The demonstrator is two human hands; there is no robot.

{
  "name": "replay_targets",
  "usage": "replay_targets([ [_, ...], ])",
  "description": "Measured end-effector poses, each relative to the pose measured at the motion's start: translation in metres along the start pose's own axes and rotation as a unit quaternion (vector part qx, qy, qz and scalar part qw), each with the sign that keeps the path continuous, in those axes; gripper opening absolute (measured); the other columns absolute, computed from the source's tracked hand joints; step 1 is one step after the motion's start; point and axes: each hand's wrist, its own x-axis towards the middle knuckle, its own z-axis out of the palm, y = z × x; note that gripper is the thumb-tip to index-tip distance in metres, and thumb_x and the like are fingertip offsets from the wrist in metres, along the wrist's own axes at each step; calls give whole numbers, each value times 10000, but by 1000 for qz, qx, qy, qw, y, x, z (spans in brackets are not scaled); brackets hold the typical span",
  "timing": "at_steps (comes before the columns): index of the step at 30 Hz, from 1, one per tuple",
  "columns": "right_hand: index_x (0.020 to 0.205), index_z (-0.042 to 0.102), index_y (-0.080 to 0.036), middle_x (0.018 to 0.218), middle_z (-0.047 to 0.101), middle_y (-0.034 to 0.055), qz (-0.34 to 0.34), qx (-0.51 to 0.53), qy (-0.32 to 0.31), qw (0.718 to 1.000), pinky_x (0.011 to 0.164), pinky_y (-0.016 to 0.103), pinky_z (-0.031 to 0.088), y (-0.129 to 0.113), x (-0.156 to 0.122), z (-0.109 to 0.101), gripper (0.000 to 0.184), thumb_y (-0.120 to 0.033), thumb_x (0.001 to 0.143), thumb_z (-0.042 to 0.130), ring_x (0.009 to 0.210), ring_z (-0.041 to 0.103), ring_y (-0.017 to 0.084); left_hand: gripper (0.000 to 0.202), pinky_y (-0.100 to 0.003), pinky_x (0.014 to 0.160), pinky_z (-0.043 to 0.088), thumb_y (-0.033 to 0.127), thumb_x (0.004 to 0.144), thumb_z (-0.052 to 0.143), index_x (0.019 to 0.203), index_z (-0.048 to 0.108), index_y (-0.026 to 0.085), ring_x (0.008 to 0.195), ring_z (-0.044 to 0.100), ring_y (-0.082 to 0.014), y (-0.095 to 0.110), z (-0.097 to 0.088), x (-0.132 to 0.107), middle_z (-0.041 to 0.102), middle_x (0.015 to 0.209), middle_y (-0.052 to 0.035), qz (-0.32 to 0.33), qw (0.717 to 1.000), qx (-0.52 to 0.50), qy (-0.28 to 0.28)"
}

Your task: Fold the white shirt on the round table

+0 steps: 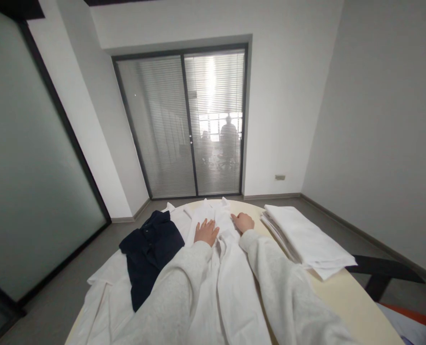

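Observation:
A white shirt (pixel 234 282) lies lengthwise on the table in front of me, its collar at the far end. My left hand (pixel 206 232) rests flat on its upper part with the fingers spread. At the right edge of the shirt, my right hand (pixel 243 222) is closed, its fingertips pinching the cloth near the shoulder. A folded dark navy shirt (pixel 154 249) with a buttoned front lies left of my left hand, on top of more white cloth (pixel 105 282).
The pale round table (pixel 337 292) carries a stack of folded white cloth (pixel 302 235) on its right side. A dark chair part (pixel 381 270) stands beyond the right edge. Behind are glass doors (pixel 191 124) with blinds, and a person's silhouette (pixel 229 132) shows through them.

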Motion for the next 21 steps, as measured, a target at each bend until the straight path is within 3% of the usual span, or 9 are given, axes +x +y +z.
replay_targets([
  [2,923,637,-137,1007,612,163,-10,-27,33,999,784,384,377,-5,4,8,426,-491,789,442,956,548,274,526,-462,1078,108,468,898,159,1338,351,252,1340,158,-188,0,0,0,325,1418,5,2,1000,7,-1],
  [6,966,607,-122,1000,587,162,-8,-54,85,995,792,372,367,-3,5,18,278,-292,812,449,964,531,259,521,-463,1074,122,460,897,182,1358,313,257,1343,143,-188,0,-2,-2,288,1436,3,13,1000,13,-2],
  [9,1073,548,-98,1064,542,180,2,-44,128,991,777,329,376,0,1,16,310,-143,805,399,983,515,238,498,-482,1066,128,426,895,227,1380,242,312,1349,115,-178,2,-6,-5,214,1462,36,44,999,14,-5],
  [11,1143,505,-113,1134,513,173,-43,-28,127,991,809,315,370,-3,-6,12,361,-116,804,383,1036,487,220,483,-500,1059,126,399,893,240,1373,243,347,1350,109,-175,2,-8,-5,198,1464,58,60,998,18,-20],
  [16,1151,522,-200,1292,451,102,-224,-49,-11,973,997,491,194,-19,-40,8,365,-323,888,300,1256,284,242,500,-512,1055,121,430,888,199,1374,258,330,1344,145,-181,1,-8,1,228,1455,38,41,997,34,-56],
  [18,1184,508,-205,1349,395,107,-234,-68,-75,967,992,555,142,-22,-56,9,448,-430,895,249,1290,220,272,516,-506,1055,128,432,887,184,1389,224,320,1342,153,-179,-1,-5,5,212,1460,33,29,997,42,-56],
  [21,1335,354,-201,1442,235,121,-230,-86,-129,961,997,573,94,-18,-77,9,597,-544,876,189,1330,109,295,540,-514,1047,140,455,881,172,1401,190,308,1341,155,-185,-3,-2,10,180,1468,32,25,996,46,-68],
])
